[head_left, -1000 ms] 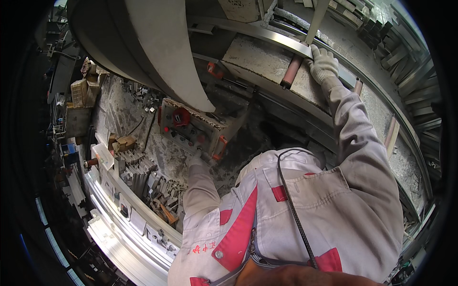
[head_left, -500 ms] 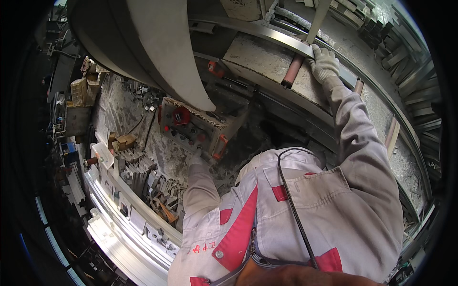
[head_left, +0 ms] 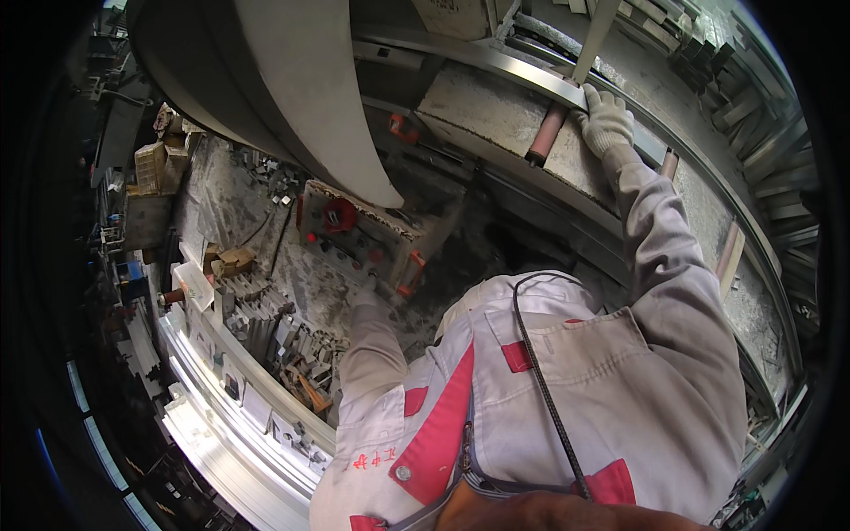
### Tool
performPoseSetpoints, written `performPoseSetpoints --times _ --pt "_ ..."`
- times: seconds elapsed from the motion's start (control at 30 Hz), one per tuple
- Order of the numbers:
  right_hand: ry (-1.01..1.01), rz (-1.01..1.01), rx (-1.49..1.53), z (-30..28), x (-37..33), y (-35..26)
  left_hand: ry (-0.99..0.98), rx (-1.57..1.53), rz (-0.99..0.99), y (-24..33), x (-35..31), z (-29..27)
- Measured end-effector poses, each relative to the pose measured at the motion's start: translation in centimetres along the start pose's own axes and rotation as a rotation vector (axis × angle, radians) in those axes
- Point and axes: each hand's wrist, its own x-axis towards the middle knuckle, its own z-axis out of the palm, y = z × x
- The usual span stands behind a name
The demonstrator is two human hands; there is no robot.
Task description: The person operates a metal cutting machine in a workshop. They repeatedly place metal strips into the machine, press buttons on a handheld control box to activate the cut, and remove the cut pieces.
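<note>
My right hand (head_left: 608,124), in a pale knitted glove, lies on a long silvery metal profile (head_left: 531,74) at the upper right. Its fingers curl over the bar's far side, beside a reddish roller (head_left: 546,137). Down at the left, my left hand (head_left: 366,295) is at the lower edge of a control box (head_left: 354,252). That box carries a large red knob (head_left: 338,214) and several small buttons. The left fingers are dim and blend into the box, so I cannot make out their shape or what they touch.
A big curved grey-white cover (head_left: 310,97) hangs over the upper left. Cut metal pieces (head_left: 310,354) are heaped at lower left, beside long bright profiles (head_left: 221,451). More rollers (head_left: 670,164) cross the bench on the right. Stacked bars (head_left: 770,142) stand at far right.
The view has shifted very slightly. Both hands stay where they were, the right on the metal profile and the left at the control box.
</note>
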Motion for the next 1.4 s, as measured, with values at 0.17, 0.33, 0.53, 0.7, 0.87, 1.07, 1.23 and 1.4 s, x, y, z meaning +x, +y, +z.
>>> performPoseSetpoints --times 0.17,0.33,0.53,0.7,0.87,1.07,1.23,1.4 --pt "0.021 0.003 0.02 0.0 0.0 0.0 0.035 0.025 0.174 -1.3 4.6 -1.9" --pt "0.007 -0.009 0.013 0.4 0.1 0.5 0.058 -0.082 0.143 -2.6 5.8 -3.7" --pt "0.01 -0.01 0.001 0.7 -0.9 2.5 0.109 -0.256 0.111 -6.0 5.8 -6.1" --pt "-0.038 0.052 -0.007 0.0 -2.3 4.1 0.192 0.305 0.21 -9.9 9.2 -12.3" --pt "0.068 0.014 -0.05 -1.2 -3.8 4.4 0.21 0.138 0.055 -14.9 8.7 -14.9" --pt "0.228 -0.068 0.082 -0.3 -6.4 2.4 0.192 0.092 -0.008 -16.7 6.6 -14.8" --pt "0.219 -0.145 0.172 1.8 -9.6 -1.0 0.099 0.076 -0.019 -16.5 4.5 -13.9" --pt "0.189 -0.176 0.3 2.5 -13.7 -5.2 0.106 0.078 -0.059 -15.1 1.7 -13.5"
